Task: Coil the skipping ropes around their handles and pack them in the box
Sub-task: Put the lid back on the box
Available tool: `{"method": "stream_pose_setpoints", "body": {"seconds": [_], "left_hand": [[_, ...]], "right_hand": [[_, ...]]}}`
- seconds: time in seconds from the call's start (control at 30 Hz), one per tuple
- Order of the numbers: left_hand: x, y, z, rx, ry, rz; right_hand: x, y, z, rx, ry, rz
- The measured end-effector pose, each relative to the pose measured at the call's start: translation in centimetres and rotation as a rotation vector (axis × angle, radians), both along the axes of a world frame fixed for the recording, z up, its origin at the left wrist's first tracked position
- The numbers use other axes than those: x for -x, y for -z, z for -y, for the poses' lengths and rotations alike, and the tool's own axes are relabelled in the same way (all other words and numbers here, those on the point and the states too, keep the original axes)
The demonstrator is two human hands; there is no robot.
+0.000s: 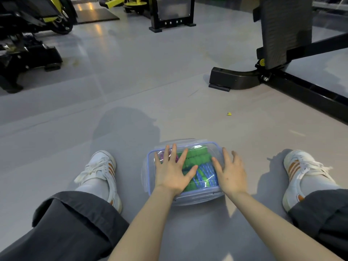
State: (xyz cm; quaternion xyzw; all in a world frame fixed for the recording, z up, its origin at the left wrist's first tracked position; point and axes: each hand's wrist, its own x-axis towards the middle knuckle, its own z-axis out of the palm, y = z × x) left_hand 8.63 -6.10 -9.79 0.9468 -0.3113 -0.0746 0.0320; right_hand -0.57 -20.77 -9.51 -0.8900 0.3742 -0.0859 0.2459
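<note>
Hands lie flat on the clear, blue-rimmed lid point(211, 150) of the box point(148, 167), which sits on the grey floor point(131, 95) between two white shoes point(102, 172). The left hand point(171, 173) presses the lid's left half and the right hand point(231, 175) its right side; each grip is apart, fingers straight and spread, clamped on nothing. Through the lid show the skipping ropes point(197, 157), coiled in green, blue and a little pink, all inside the box, with a black gym frame point(235, 80) well apart at the far right.

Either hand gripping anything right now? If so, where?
Nothing gripped: left hand and right hand lie flat, fingers spread, on the box lid.
</note>
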Motion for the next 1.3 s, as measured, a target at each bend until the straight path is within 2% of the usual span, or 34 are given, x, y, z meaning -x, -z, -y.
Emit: {"method": "stream_pose_setpoints", "body": {"seconds": [0.07,0.1,0.13,0.17,0.23,0.27,0.3,0.33,0.43,0.5,0.57,0.7,0.83,0.93,1.03,1.17,1.23,1.3], "left_hand": [[0.1,-0.2,0.1,-0.009,-0.009,-0.002],[0.1,-0.2,0.1,-0.016,-0.009,-0.004],[0.2,-0.2,0.1,-0.014,-0.012,-0.001],[0.2,-0.3,0.1,-0.014,-0.016,0.006],[0.3,-0.4,0.2,-0.009,-0.028,0.018],[0.6,-0.5,0.2,-0.007,-0.042,0.015],[1.1,-0.5,0.3,-0.014,-0.059,0.008],[1.7,-0.7,0.4,-0.029,-0.083,0.002],[3.0,-1.6,0.7,-0.114,-0.162,0.098],[3.9,-1.9,0.6,-0.058,-0.166,0.223],[4.4,-1.3,0.4,0.031,-0.131,0.281],[4.8,-0.8,1.1,0.124,-0.112,0.136],[3.5,0.1,2.1,0.346,-0.175,-0.044],[3.0,0.5,1.8,0.34,-0.139,-0.263],[3.2,0.2,1.9,0.328,-0.15,-0.305],[3.5,-0.1,1.9,0.257,-0.164,-0.271],[3.5,-0.1,1.9,0.284,-0.179,-0.289],[3.4,0.1,2.0,0.337,-0.203,-0.347]], "right_hand": [[0.5,-0.3,-1.3,0.165,0.151,0.098],[1.0,-0.3,-2.2,0.151,0.275,0.182],[1.7,-0.4,-3.3,0.051,0.433,0.25],[2.2,-0.6,-4.5,-0.139,0.614,0.285],[2.5,0.0,-6.7,-0.66,0.892,0.336],[2.1,0.6,-7.5,-0.886,0.929,0.398],[1.7,1.0,-8.1,-1.017,0.907,0.447],[1.4,1.2,-8.3,-1.034,0.854,0.455],[1.2,0.9,-6.7,-0.835,0.696,0.425],[1.5,0.1,-4.3,-0.727,0.574,0.441],[1.6,-0.7,-1.7,-0.583,0.474,0.377],[0.9,-1.0,-0.2,-0.309,0.27,0.095],[0.9,-0.4,-0.7,-0.217,0.235,0.038],[0.7,-0.2,-0.4,-0.244,0.215,0.027],[0.9,-0.1,-0.1,-0.248,0.21,0.015],[1.3,-0.2,-1.2,0.131,0.226,-0.055],[1.3,-0.2,-2.7,0.115,0.205,-0.035],[1.2,0.0,-3.3,-0.004,0.213,0.03]]}}
